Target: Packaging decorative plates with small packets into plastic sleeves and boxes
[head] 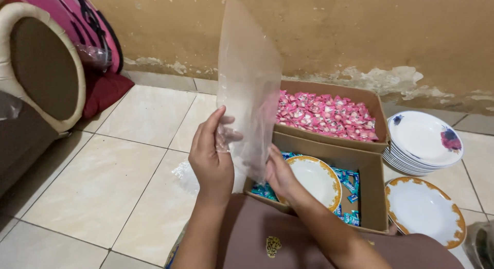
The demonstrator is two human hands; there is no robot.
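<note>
So both hands are on a clear plastic bag (247,89) that's held upright over the floor tiles (128,161); the left hand (211,158) pinches the bag's lower edge, thumb in front and fingers (226,132) showing through the film behind it; the right hand (280,174) grips the bottom corner nearer the boxes, fingers closed on the plastic. Looks to me like the bag-opening stage, the mouth being worked apart; it doesn't look open yet. Just beside it sits a cardboard box of pink wrapped candies (324,114), and closer in a box of blue wrapped candies (350,184) with a gold-rimmed plate (316,179) lying on them. Next bit probably needs the two layers rubbed apart; thin film clings, so a light touch.
</note>
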